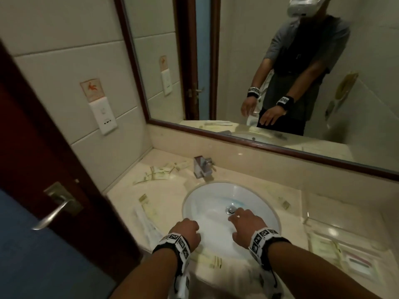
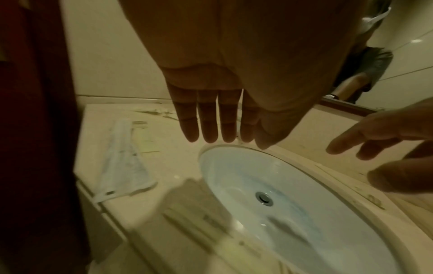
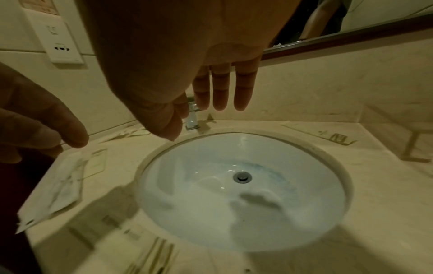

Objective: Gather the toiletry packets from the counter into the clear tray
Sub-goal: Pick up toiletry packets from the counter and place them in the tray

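a: where are my hands?
b: my left hand [image 1: 187, 231] and right hand [image 1: 246, 228] hover over the white sink basin [image 1: 207, 203], fingers straight and relaxed, holding nothing.
a: and the toiletry packets?
b: scattered on the surface [image 1: 248, 175]: a cluster [image 1: 159, 172] left of the faucet [image 1: 201, 166], more along the near edge [image 1: 210, 260]. the clear tray [image 1: 345, 255] sits at right, some packets already in it.

No words or numbers can be read anywhere here. The sign [image 1: 91, 90] on the wall above the socket plate [image 1: 103, 116] shows only a red pictogram figure. The wristbands [image 1: 262, 239] carry black-and-white coded squares, and print on the packets [image 1: 158, 172] left of the tap [image 1: 202, 166] is too blurred.
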`<state>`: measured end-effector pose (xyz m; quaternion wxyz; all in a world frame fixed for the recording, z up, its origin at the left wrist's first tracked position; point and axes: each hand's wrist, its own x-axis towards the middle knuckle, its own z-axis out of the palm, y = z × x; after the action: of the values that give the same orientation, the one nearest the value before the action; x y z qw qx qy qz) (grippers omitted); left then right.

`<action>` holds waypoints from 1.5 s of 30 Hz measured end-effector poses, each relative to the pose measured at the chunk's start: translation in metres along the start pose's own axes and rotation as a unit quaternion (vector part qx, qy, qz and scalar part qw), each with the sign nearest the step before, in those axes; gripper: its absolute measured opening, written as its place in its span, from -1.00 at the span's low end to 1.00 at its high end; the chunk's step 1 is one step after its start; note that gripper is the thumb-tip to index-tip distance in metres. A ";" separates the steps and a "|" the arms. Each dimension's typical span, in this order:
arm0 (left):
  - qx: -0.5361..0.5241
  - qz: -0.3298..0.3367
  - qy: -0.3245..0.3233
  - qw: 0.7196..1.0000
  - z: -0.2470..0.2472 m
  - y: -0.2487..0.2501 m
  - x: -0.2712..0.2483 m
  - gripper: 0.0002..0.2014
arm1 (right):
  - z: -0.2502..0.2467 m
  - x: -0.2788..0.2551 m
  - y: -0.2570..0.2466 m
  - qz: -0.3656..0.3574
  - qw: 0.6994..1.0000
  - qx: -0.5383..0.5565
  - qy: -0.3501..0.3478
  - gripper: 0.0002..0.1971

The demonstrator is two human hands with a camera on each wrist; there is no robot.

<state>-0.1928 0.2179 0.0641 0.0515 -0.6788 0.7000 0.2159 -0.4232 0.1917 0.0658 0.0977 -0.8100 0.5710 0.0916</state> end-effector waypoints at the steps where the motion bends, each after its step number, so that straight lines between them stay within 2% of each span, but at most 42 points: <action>1: -0.009 -0.004 0.004 1.000 0.000 -0.012 -0.004 -0.62 | 0.001 0.003 -0.010 -0.003 1.000 0.005 0.002 -0.42; 5: -0.041 -0.040 0.009 0.998 0.005 -0.053 -0.016 -0.66 | 0.007 0.010 -0.048 -0.025 1.000 -0.009 -0.017 -0.44; 10: -0.058 -0.072 -0.005 0.996 0.005 -0.076 -0.026 -0.76 | 0.007 0.026 -0.075 -0.061 0.997 -0.031 -0.021 -0.46; 17: -0.051 -0.090 -0.017 0.995 0.009 -0.098 -0.020 -0.77 | 0.007 0.065 -0.092 -0.089 0.994 -0.041 -0.040 -0.48; 24: -0.018 -0.116 -0.015 0.993 -0.022 -0.125 -0.004 -0.80 | 0.002 0.120 -0.098 -0.094 0.993 -0.011 -0.067 -0.48; 29: -0.010 -0.147 -0.009 0.989 -0.043 -0.146 0.018 -0.75 | -0.003 0.163 -0.108 -0.102 0.993 0.011 -0.064 -0.49; 35: -0.013 -0.170 -0.016 0.985 -0.038 -0.153 0.041 -0.75 | 0.001 0.187 -0.127 -0.126 0.990 0.004 -0.071 -0.54; 45: -0.019 -0.145 -0.054 0.988 -0.047 -0.169 0.112 -0.69 | -0.005 0.241 -0.150 -0.124 0.988 0.009 -0.089 -0.51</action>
<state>-0.0260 0.0985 0.0262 0.1076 -0.7614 0.5859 0.2559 -0.2014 0.0214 0.0158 0.1665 -0.8621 0.4559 0.1455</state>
